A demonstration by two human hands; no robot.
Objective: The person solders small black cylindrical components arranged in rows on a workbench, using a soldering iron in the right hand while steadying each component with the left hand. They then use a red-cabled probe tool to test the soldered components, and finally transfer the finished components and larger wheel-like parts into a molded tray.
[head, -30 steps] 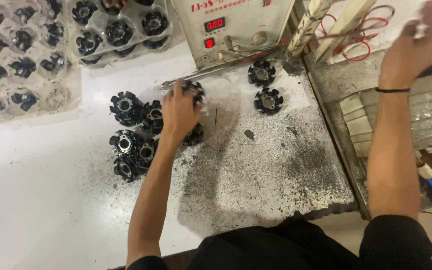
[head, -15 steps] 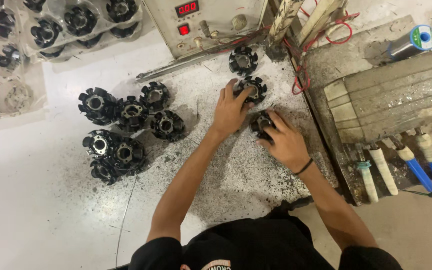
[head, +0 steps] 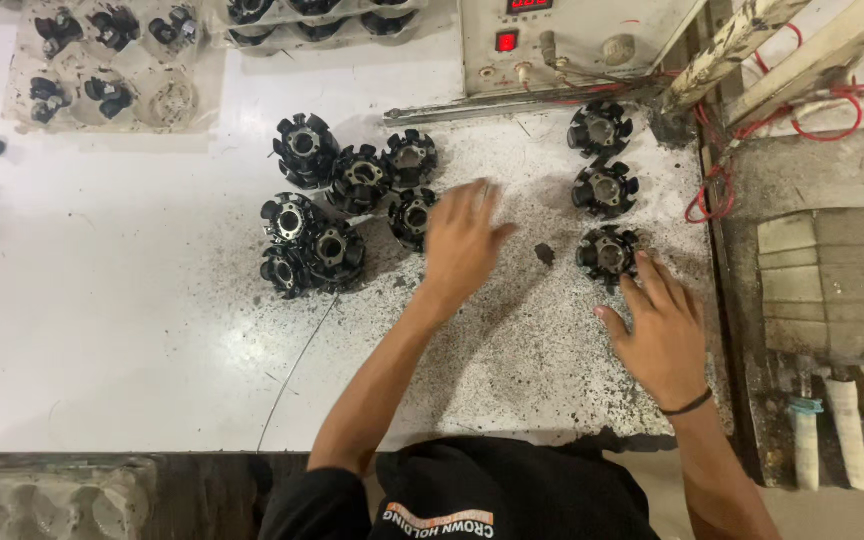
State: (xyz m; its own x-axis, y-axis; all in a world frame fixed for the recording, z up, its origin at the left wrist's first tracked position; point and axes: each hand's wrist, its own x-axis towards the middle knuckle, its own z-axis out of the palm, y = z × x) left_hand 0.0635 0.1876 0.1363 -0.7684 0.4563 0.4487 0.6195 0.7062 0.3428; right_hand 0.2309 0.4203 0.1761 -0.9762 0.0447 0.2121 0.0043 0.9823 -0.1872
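Black toothed core (head: 608, 252) just beyond right hand (head: 660, 330) fingertips; both hands spread, empty; left hand (head: 462, 240).

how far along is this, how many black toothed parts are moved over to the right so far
Three black toothed parts stand in a column on the right: top, middle, bottom. The right hand rests open just below the bottom one; the left hand, empty, is next to the cluster on the left. About seven parts sit in that cluster.
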